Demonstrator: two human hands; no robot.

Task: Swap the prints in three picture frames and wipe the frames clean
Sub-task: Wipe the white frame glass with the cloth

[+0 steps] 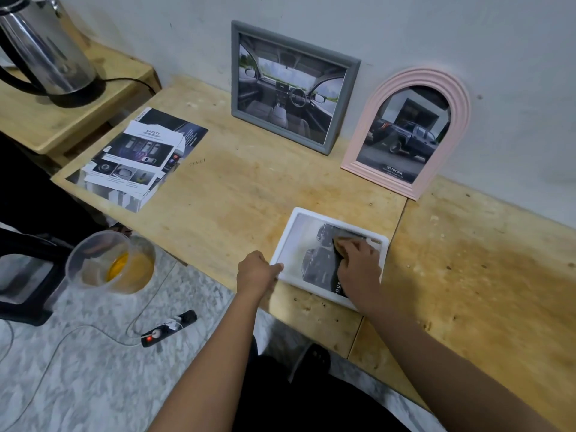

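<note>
- My right hand point(358, 263) presses a cloth point(338, 241) flat onto the white frame point(290, 241), lying at the table's point(233, 194) near edge.
- My left hand point(255, 271) pinches its left rim.
- Grey frame point(343, 107) and pink arch frame point(461, 120) lean on the wall, prints in (already wiped? cannot tell).

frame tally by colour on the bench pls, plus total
Grey frames: 1, the grey frame leaning on the wall
Pink frames: 1, the pink arched frame leaning on the wall
White frames: 1, the white frame lying flat, steadied by the left hand with the right hand on its glass
Total: 3
</note>
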